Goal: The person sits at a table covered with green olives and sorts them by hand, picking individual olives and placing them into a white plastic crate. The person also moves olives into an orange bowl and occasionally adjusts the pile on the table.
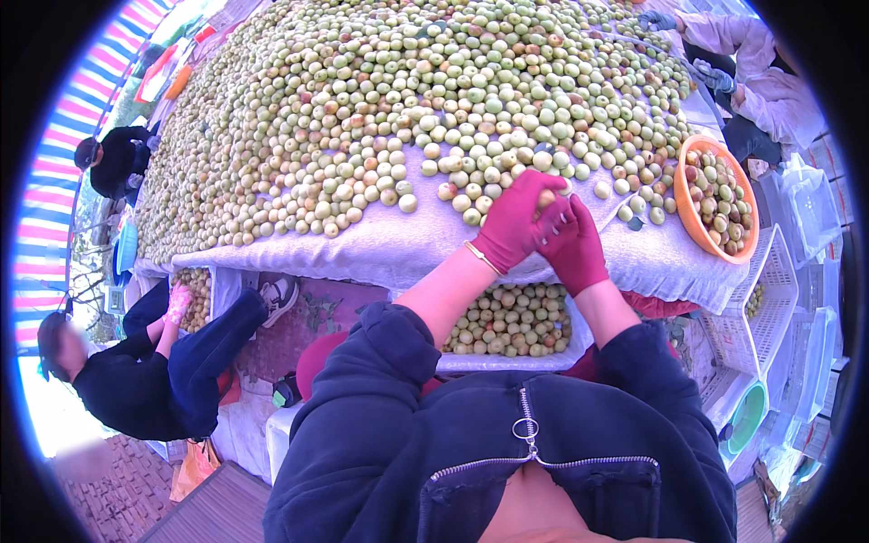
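My left hand [514, 220], in a crimson glove with a bracelet at the wrist, is curled around a round greenish-brown jujube [546, 197]. My right hand [576, 246], gloved alike, meets it at the fingertips; whether its bent fingers hold a fruit is hidden. Both hands are above the near edge of a table covered with pale padded cloth [380, 237]. Just beyond them spreads a large heap of green and reddish jujubes [434, 88]. Below my forearms, a lined crate [468, 365] full of jujubes [509, 319] sits at my lap.
An orange basket [684, 197] of browner jujubes stands at the table's right corner. White plastic crates [740, 326] and a green basin [747, 417] are at the right. A seated person [149, 380] works at another crate on the left; other people stand around the table.
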### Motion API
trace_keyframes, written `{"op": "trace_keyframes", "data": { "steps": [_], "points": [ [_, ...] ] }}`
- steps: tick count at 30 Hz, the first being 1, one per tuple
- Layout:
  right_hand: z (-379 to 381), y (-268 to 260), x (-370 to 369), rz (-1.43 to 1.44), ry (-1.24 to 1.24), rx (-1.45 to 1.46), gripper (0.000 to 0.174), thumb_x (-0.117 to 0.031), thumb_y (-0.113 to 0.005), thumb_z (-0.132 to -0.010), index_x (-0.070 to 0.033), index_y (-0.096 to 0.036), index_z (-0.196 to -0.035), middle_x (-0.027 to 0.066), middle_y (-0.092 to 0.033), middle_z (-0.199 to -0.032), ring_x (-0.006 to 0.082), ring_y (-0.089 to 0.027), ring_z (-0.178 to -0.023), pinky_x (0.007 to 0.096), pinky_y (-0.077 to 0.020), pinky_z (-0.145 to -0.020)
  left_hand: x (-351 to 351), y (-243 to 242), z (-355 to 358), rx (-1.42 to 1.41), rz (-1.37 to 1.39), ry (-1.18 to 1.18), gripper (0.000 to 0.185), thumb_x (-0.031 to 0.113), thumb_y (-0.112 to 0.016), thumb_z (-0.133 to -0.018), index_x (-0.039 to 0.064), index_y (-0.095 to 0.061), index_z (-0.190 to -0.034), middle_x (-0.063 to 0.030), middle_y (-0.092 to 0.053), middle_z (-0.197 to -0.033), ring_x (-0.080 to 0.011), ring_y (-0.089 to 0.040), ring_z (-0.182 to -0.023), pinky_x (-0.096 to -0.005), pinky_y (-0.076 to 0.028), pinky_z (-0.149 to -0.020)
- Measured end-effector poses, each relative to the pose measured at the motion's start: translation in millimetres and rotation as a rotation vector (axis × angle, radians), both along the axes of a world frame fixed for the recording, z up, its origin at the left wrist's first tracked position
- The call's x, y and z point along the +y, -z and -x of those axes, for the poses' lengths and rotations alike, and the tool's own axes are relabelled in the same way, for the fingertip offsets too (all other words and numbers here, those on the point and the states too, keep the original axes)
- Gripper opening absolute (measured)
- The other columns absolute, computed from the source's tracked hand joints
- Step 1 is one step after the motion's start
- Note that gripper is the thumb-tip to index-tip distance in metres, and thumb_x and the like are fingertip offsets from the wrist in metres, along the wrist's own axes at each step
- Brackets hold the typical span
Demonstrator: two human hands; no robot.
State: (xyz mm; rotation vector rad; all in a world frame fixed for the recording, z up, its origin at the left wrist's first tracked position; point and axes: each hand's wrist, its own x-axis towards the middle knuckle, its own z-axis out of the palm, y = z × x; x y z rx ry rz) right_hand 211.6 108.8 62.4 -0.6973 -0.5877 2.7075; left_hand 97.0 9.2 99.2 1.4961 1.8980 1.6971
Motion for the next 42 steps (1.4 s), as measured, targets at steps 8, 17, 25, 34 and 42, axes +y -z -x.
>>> {"op": "trace_keyframes", "data": {
  "steps": [8, 17, 25, 34, 42],
  "points": [
    [-11.0, 3.3, 54.3, -0.120, 0.110, -0.072, 0.042, -0.037, -0.060, -0.098, -0.004, -0.060, -0.125, 0.0065, -0.065, -0.100, 0.0113, -0.060, -0.074, 0.0205, -0.0453, -0.054, -16.8, 35.7, 120.7, 0.270, -0.012, -0.184, 0.038, 0.013, -0.069, -0.090, 0.005, -0.059, -0.126, -0.0154, -0.061, -0.128, -0.0315, -0.056, -0.123, -0.0405, -0.043, -0.105],
    [6.8, 52.0, 49.8, -1.607, 0.081, -0.304, 0.016, -0.012, -0.071, -0.089, -0.005, -0.069, -0.104, 0.0068, -0.071, -0.093, 0.0151, -0.068, -0.081, 0.0281, -0.0531, -0.073, -87.8, 101.1, 321.2, 0.542, 0.686, -0.800, 0.051, 0.019, -0.063, -0.086, 0.011, -0.052, -0.135, -0.0191, -0.052, -0.136, -0.0356, -0.047, -0.128, -0.0460, -0.034, -0.111],
    [13.0, 51.2, 39.2, -1.486, 0.035, -0.470, 0.018, -0.008, -0.071, -0.088, -0.005, -0.069, -0.105, 0.0079, -0.072, -0.097, 0.0151, -0.068, -0.090, 0.0297, -0.0528, -0.081, -92.8, 102.6, 309.1, 0.527, 0.405, -0.548, 0.019, 0.014, -0.068, -0.086, 0.013, -0.068, -0.105, -0.0090, -0.065, -0.097, -0.0280, -0.061, -0.093, -0.0432, -0.047, -0.084],
    [14.3, 53.8, 40.4, -1.472, 0.046, -0.448, 0.017, -0.005, -0.069, -0.089, -0.002, -0.069, -0.105, 0.0071, -0.072, -0.099, 0.0134, -0.066, -0.091, 0.0289, -0.0520, -0.083, -114.3, 77.3, 407.8, 0.356, 0.588, -0.794, 0.032, 0.021, -0.070, -0.087, 0.014, -0.063, -0.117, -0.0178, -0.065, -0.112, -0.0350, -0.062, -0.108, -0.0430, -0.050, -0.095],
    [15.1, 51.2, 39.0, -1.519, 0.044, -0.438, 0.016, -0.004, -0.066, -0.091, -0.001, -0.067, -0.107, 0.0064, -0.071, -0.099, 0.0127, -0.064, -0.092, 0.0283, -0.0511, -0.083, -86.3, 49.3, 386.5, -0.267, 1.080, -0.312, 0.035, 0.044, -0.068, -0.091, 0.010, -0.068, -0.100, 0.0003, -0.066, -0.080, -0.0103, -0.060, -0.056, -0.0295, -0.052, -0.046]
  ]
}}
